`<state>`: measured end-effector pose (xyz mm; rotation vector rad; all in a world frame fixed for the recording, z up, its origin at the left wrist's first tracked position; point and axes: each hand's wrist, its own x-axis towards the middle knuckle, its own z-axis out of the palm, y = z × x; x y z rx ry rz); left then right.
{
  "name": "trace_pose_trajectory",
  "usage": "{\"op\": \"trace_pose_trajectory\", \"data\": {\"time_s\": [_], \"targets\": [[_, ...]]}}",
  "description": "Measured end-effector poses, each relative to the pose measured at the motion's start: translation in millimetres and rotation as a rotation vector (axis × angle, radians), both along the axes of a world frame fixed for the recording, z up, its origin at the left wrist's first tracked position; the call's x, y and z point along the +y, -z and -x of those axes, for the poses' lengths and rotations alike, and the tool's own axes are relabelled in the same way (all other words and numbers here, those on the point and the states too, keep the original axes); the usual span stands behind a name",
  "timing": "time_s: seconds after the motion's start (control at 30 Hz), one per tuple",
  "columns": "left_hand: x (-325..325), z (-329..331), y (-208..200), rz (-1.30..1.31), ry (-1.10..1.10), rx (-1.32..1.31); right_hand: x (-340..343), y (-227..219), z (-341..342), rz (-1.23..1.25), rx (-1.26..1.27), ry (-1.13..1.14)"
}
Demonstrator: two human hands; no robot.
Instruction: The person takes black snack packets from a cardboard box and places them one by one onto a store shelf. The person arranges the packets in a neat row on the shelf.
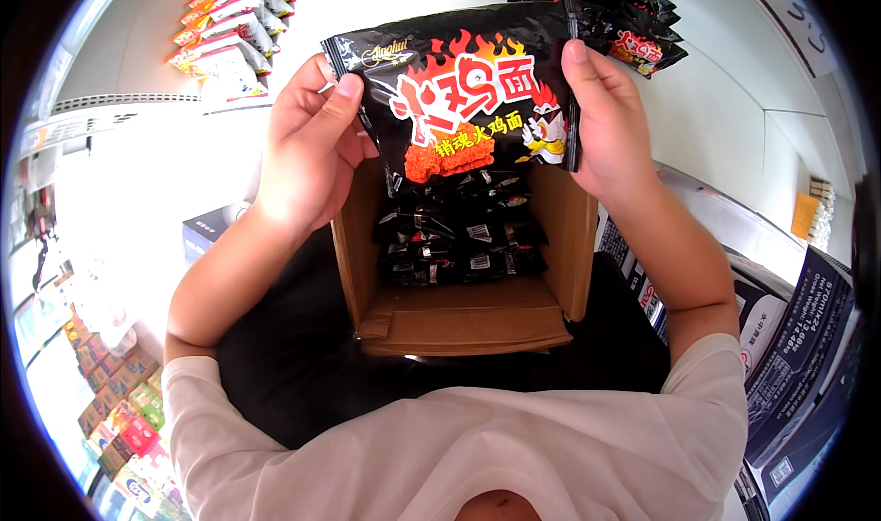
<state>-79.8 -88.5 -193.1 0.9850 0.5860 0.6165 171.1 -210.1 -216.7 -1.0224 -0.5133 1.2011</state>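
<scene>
A black instant-noodle packet (468,90) with red flames and large red-and-white lettering is stretched between my hands, its front facing me. My left hand (321,136) pinches the packet's left edge, thumb on the front. The right edge is gripped by my right hand (606,117), also with the thumb in front. Beneath the packet, an open cardboard box (459,328) holds several similar black packets (463,246) lying in stacks. The held packet hides the far part of the box.
Orange-and-white packets (234,39) stand in a row on the shelf at the far left. More black packets (633,26) are on the shelf at the far right. Dark printed cartons (798,356) stand to my right, and colourful boxed goods (128,420) are at the lower left.
</scene>
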Motion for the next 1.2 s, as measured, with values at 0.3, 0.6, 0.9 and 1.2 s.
{"op": "trace_pose_trajectory", "data": {"time_s": [0.3, 0.6, 0.9, 1.2], "targets": [[-4.4, -0.5, -1.4, 0.063, -0.034, 0.040, 3.0, -17.1, -27.8, 0.065, -0.201, -0.177], [-12.3, 9.0, -0.9, -0.158, 0.493, 0.117, -15.6, -60.4, -21.2, 0.006, -0.789, -0.668], [-15.6, 9.1, -5.0, -0.102, 0.440, 0.081, -13.0, -66.6, -14.4, 0.184, -0.994, -0.951], [-11.7, 4.0, 6.4, -0.656, 0.161, 0.265, -17.9, -95.3, -79.8, 0.120, -1.441, -0.161]]}}
